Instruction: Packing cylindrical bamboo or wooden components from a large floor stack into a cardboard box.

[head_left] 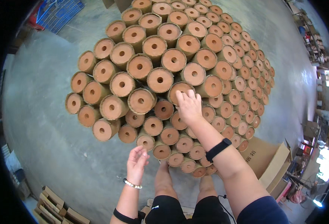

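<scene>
My right hand point(190, 107) is closed on the rim of a cylinder point(175, 96) with a brown cardboard wall and an orange clay-like top. Its fingertips rest over the top near the centre hole, and the thumb is hidden. That cylinder belongs to the upper layer of a large stack of similar ones. Below it, a lower layer shows, with a cylinder point(164, 109) in a gap just left of my right wrist. My left hand point(137, 159) hovers beside the near edge of the stack, close to a cylinder point(145, 142). Its fingers are loosely curled and apart, holding nothing.
An open cardboard box point(267, 158) stands right of the stack. Flattened cardboard pieces point(56, 209) lie at the lower left. A blue crate point(59, 15) sits at the far left on the concrete floor point(41, 112). Cluttered shelving point(317, 48) lines the right side. My legs stand against the near edge.
</scene>
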`<move>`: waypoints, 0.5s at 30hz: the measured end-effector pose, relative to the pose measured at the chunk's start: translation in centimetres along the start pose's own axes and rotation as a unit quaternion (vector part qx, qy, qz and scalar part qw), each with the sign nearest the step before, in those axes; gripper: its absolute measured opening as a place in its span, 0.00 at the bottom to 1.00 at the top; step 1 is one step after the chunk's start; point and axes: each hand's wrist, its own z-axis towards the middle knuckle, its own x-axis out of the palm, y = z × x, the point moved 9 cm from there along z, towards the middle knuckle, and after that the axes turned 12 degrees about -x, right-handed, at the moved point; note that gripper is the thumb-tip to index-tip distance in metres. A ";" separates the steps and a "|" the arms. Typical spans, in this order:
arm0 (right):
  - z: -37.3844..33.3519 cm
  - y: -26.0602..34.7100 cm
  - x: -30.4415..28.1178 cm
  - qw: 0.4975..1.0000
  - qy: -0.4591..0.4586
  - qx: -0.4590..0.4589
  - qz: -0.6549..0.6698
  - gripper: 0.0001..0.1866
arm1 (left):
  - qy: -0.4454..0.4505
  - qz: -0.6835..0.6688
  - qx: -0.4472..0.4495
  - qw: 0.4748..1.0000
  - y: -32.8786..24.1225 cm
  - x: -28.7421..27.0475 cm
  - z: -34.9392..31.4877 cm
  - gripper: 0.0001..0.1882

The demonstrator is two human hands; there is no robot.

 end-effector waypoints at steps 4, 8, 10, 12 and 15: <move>-2.8 1.1 -5.9 0.985 0.008 0.012 0.172 0.25 | 0.021 0.065 0.140 0.988 -4.7 2.2 0.1 0.38; -7.0 7.0 -9.1 0.895 0.105 -0.085 0.425 0.26 | 0.213 0.209 0.199 0.934 -6.0 6.6 -1.5 0.62; -8.5 8.9 -9.3 0.842 0.116 -0.099 0.517 0.25 | 0.316 0.118 0.115 0.934 -4.2 8.8 -2.8 0.64; -8.6 8.9 -8.4 0.808 0.127 -0.132 0.559 0.26 | 0.338 0.036 0.052 0.939 -2.5 9.1 -3.2 0.60; -4.0 0.9 -7.5 0.913 -0.036 -0.061 0.402 0.29 | 0.311 -0.023 0.013 0.950 0.7 7.2 -2.6 0.58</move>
